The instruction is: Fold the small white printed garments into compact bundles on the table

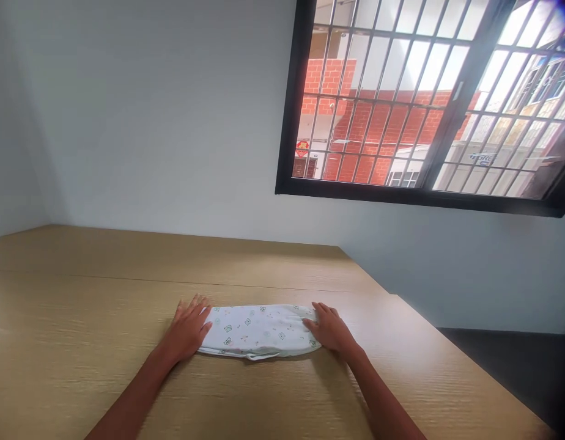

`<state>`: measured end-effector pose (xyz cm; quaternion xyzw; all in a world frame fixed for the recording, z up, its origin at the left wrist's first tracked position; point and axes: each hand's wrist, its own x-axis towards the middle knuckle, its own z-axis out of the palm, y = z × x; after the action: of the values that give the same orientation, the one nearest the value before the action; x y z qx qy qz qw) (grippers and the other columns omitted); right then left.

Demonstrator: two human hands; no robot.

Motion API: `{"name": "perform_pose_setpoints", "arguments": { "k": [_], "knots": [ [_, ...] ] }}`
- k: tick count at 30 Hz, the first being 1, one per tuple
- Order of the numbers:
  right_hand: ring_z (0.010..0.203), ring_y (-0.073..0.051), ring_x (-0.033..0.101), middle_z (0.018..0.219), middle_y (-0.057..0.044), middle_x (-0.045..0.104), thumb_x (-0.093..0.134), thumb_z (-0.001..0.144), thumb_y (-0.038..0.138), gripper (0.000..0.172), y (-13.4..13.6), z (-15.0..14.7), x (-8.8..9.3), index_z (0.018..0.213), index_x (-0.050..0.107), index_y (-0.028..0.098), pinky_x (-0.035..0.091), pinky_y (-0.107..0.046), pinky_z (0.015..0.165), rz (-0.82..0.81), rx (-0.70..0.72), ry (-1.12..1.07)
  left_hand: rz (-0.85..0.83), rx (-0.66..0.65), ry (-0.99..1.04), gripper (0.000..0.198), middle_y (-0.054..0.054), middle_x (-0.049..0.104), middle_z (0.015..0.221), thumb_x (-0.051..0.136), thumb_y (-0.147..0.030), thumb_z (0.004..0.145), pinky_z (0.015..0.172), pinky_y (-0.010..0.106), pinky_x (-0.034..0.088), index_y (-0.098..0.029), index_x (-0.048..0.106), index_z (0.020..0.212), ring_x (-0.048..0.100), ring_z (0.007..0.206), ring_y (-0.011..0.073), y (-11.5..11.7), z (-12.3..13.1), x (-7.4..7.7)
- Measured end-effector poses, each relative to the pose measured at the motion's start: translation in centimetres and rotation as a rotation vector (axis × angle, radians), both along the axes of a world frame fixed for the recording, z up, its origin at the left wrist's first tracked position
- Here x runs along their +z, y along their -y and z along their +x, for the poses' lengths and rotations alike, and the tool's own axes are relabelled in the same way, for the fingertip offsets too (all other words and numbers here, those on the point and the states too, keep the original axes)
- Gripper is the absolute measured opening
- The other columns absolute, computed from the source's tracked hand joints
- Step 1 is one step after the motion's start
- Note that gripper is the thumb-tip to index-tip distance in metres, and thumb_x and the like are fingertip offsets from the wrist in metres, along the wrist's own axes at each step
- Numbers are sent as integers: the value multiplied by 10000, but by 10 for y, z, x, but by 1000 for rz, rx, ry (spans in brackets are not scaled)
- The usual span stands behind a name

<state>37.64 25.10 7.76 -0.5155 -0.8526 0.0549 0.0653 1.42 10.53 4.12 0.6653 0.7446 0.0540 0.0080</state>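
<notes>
Window [378, 98] daylight — edges perhaps warped

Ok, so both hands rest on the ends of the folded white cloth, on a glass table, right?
No, the head view shows a wooden table, not glass, under the folded white cloth, with the left hand and right hand on its ends.

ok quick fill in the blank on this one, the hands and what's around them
The folded white cloth lies on a table with a top of light ____. The left hand and the right hand each rest on one ____ of the cloth. Through the black-framed window, the wall outside is built of red ____.

Missing words: wood; end; bricks
</notes>
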Motion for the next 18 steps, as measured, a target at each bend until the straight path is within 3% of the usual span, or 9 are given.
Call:
{"name": "perform_pose_setpoints", "arguments": {
  "k": [2,4,7,12,14,16,18],
  "knots": [
    [1277,-352,338,1396,-190,406,658,1027,275,453,-6,7,1,1366,488,28,369,-426,1016,13,-51,-39,45,-67,9,574,80,148,1549,143,-290,988,1159,584,7,-68,340,1479,6,1432,251,-2,13,6],
    [1188,-373,409,1286,-185,487,731,967,248,313,-9,10,1,1171,572,71,424,-412,902,4,-68,-92,59,-182,37,550,32,148,1552,136,-300,1009,1182,517,66,-129,299,1505,34,1430,188,-5,36,10],
    [1068,-331,482,1100,-133,558,759,894,143,255,-10,11,1,941,508,152,422,-346,807,-38,-39,-194,20,-385,86,495,-48,145,1547,217,-357,1036,1189,471,125,-259,266,1519,62,1424,137,-6,73,12],
    [651,-226,528,705,34,509,587,879,113,316,-5,15,12,1005,313,210,364,-264,546,-212,10,-381,12,-483,262,485,-18,93,1555,307,-351,1041,1179,550,55,-307,249,1521,22,1431,196,2,100,9],
    [642,-215,536,714,36,512,562,877,222,293,-5,22,24,1032,315,213,372,-243,513,-365,74,-488,21,-505,382,497,16,124,1553,358,-342,1022,1176,548,5,-284,292,1511,38,1431,224,4,100,9],
    [692,-217,560,815,-9,559,615,848,377,357,-7,29,40,1048,373,209,401,-236,514,-563,141,-683,16,-522,645,479,39,203,1536,422,-372,1009,1173,532,-47,-263,388,1474,56,1430,248,4,98,10],
    [738,-228,570,890,-50,579,724,768,498,483,-10,34,58,1024,447,196,431,-243,535,-707,171,-894,-1,-492,935,440,50,323,1492,460,-446,1004,1183,522,-1,-260,510,1399,121,1421,273,2,92,13]
  ]
}}
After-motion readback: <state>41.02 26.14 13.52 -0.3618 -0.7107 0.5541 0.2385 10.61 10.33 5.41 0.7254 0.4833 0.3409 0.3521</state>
